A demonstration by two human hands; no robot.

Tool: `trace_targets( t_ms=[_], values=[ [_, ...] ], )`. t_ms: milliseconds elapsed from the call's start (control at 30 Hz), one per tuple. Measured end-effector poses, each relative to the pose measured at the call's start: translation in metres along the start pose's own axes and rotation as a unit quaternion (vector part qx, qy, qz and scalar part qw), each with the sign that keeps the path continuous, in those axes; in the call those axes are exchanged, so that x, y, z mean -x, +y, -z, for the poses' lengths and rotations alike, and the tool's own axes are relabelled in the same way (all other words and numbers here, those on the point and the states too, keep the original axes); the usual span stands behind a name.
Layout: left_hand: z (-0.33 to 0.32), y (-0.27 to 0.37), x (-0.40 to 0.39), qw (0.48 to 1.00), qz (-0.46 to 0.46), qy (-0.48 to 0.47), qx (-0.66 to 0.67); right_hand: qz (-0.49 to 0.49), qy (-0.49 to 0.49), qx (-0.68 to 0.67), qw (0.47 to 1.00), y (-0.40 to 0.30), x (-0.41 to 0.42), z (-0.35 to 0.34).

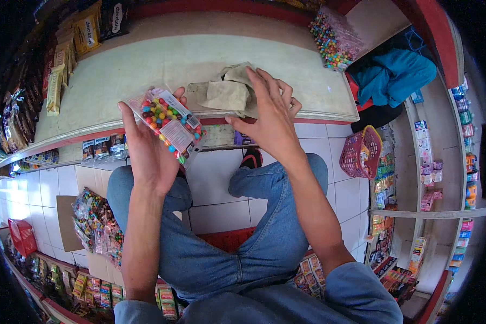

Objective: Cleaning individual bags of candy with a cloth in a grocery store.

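A clear plastic bag of colourful round candies (172, 121) rests on the upturned palm and fingers of my left hand (152, 150), near the front edge of the pale shelf board (146, 60). Labels with writing show on the bag. A crumpled greyish-green cloth (229, 91) lies on the board to the right of the bag. Over the cloth's right side is my right hand (273, 109), fingers spread and curved; whether its fingertips touch the cloth is unclear.
More candy bags (336, 40) stand at the board's back right. Packaged snacks (54, 91) line its left end. An open cardboard box (71, 222) with candy bags is on the floor at left. A pink basket (360, 156) stands at right, beside stocked shelves (425, 214).
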State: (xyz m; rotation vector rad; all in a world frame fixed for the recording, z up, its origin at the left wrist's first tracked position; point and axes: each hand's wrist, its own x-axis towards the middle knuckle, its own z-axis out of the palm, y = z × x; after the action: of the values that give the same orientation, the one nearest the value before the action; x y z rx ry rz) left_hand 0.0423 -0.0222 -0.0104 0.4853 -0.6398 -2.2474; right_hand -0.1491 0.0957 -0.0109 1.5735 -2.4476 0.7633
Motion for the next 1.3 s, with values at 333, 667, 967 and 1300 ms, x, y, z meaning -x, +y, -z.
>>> trace_targets(
  t_ms=[333, 667, 967, 1300],
  values=[
    [-0.004, -0.002, -0.003, 0.999, -0.028, 0.030, -0.011, 0.183, 0.014, -0.204, 0.961, -0.039, 0.016, 0.019],
    [-0.005, -0.012, -0.004, 0.988, -0.102, 0.028, -0.115, 0.022, -0.073, -0.406, 0.911, -0.032, 0.014, 0.008],
    [-0.015, -0.017, 0.000, 0.965, -0.132, -0.003, -0.228, 0.011, -0.003, -0.318, 0.948, -0.009, 0.010, 0.017],
    [-0.033, -0.034, -0.003, 0.905, -0.263, -0.093, -0.320, 0.078, 0.066, -0.130, 0.986, -0.016, 0.008, 0.022]
  ],
)
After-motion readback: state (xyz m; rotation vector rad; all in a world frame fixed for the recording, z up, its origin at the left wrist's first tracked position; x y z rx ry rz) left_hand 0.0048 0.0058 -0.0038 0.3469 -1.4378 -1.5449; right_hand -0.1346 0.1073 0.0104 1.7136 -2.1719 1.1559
